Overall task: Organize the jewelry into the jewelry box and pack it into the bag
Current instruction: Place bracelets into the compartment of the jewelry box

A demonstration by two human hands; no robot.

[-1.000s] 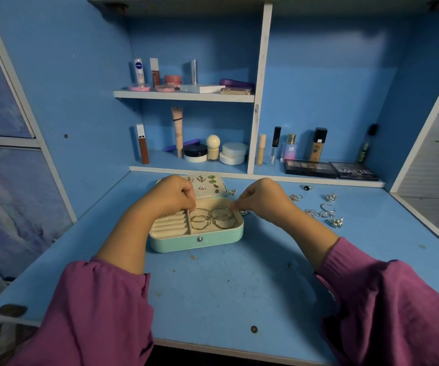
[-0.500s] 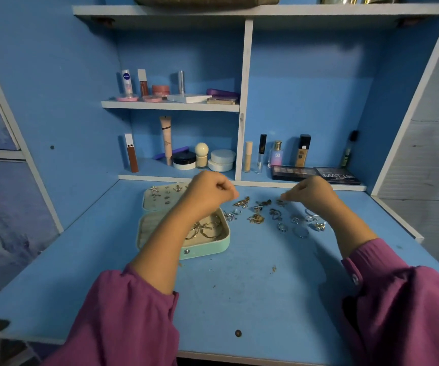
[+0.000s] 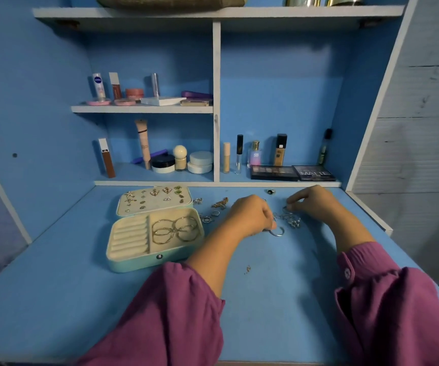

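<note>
Jewelry box (image 3: 155, 239) lying open at centre-left of frame on blue tabletop (image 3: 265, 299), lid flat behind it w/ earrings (image 3: 155, 198) pinned in rows. Gold hoops (image 3: 176, 229) stacked in right compartment; ring slots on left side looking unfilled.

Loose pieces scattered right of box: small rings (image 3: 210, 216), a gold chain bit (image 3: 221, 203), silver tangle (image 3: 290, 220) at centre-right, dark ring (image 3: 270, 191) alone near shelf edge.

Left hand (image 3: 250, 215) curled, fingertips down on silver hoop (image 3: 277, 232), prob. pinching it, though contact partly hidden. Right hand (image 3: 310, 204) curled, thumb and forefinger pinching a small silver piece (image 3: 287, 207) above the tangle.

Risks, as judged:
- Pulling one piece from tangle could drag others along, drop them or fling off tabletop edge at right.
- Both hands busy at once, so easy to fumble tiny items.
- Sleeves (image 3: 176, 313) loose; could sweep small rings or bump box.
- Dark ring far back, easily forgotten.
- Hoops piled loosely; more on top may snag and stop lid closing.

No bag clearly identifiable; not sure if item on top shelf is it.
</note>
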